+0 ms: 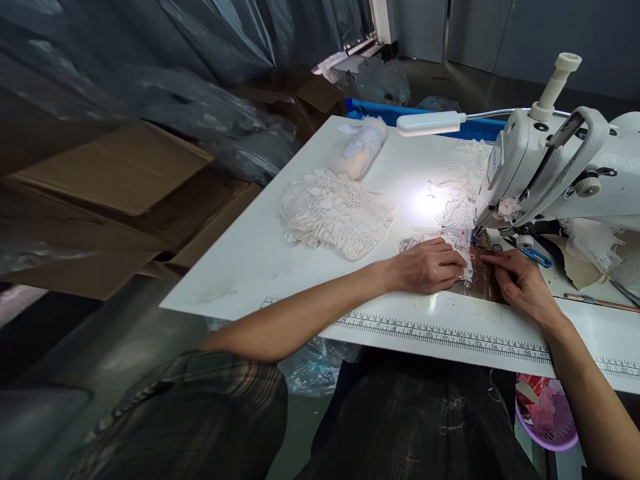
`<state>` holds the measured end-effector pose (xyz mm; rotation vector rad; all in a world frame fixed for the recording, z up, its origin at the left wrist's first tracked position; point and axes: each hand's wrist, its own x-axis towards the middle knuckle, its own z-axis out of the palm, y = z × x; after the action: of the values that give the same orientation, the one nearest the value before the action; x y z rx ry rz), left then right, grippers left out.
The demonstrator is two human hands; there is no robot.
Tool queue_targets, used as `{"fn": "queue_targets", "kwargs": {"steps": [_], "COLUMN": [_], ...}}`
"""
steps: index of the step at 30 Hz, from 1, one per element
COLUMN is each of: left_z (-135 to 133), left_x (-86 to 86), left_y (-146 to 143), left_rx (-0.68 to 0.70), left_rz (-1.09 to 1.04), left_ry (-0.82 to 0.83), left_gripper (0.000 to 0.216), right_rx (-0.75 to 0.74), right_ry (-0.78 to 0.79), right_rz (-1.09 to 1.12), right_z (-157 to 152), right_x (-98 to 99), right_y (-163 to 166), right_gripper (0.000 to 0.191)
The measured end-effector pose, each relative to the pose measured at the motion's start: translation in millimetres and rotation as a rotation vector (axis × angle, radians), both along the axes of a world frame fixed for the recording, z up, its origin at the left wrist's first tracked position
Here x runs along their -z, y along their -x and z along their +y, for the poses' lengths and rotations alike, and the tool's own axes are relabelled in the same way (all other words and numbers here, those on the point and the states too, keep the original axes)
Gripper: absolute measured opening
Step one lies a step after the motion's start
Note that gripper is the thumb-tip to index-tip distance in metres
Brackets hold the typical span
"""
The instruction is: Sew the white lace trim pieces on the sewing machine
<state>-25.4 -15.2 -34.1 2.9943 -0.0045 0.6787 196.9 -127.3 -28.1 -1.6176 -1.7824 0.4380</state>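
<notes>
White lace (467, 272) lies under the needle area of a white sewing machine (505, 180). My left hand (433, 267) presses on it from the left with curled fingers, gripping its edge. Close to the presser foot, my right hand (520, 280) rests over a brown plate (483, 283), fingers drawn together and index fingertip beside a small red mark. Whether anything sits in that pinch is too small to tell. More lace (457, 197) runs behind the needle, partly hidden by the machine head.
A heap of cream lace (340, 213) and a wrapped roll (363, 147) lie on the white table (235, 267). A lamp (433, 123) shines over it. Blue thread snips (537, 257) are right of the needle. Cardboard boxes (115, 167) stand left; a purple basket (555, 433) sits below.
</notes>
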Motion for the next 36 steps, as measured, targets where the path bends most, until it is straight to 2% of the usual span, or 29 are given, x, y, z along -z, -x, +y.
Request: {"fn": "queue_targets", "kwargs": {"steps": [13,18,21,26,30,36], "left_z": [-0.4,-2.7,-4.1,-3.8,-3.6,-2.5], "left_x": [2.7,-2.1,-3.8,0.2,1.3,3.3], "left_y": [-1.5,-1.7,-2.0,-2.4,-2.7,-3.1], "left_rx": [-0.02,0.012,0.007,-0.068,-0.034,-0.013], "left_rz": [-0.023,-0.197,-0.27,-0.243,-0.204,-0.155], "left_ry": [-0.06,-0.157,-0.161,-0.055,-0.047,-0.076], "left_gripper": [0.024,0.02,0.018,0.021,0.02,0.019], "right_rx": [0.013,-0.061,-0.118,-0.262,-0.265,-0.262], "right_ry": [-0.049,-0.092,-0.079,-0.056,-0.078,-0.059], "right_rz": [-0.093,-0.135,-0.141,-0.238,-0.332,-0.358], "right_z": [-3.1,-5.5,-6.6,-9.9,-11.6,-12.9], "right_x": [3.2,-0.1,-3.1,-4.2,-1.2,-1.0], "right_y": [6.3,7.5,5.9,7.9,11.1,13.3], "right_gripper": [0.037,0.038,0.037,0.038,0.036,0.035]}}
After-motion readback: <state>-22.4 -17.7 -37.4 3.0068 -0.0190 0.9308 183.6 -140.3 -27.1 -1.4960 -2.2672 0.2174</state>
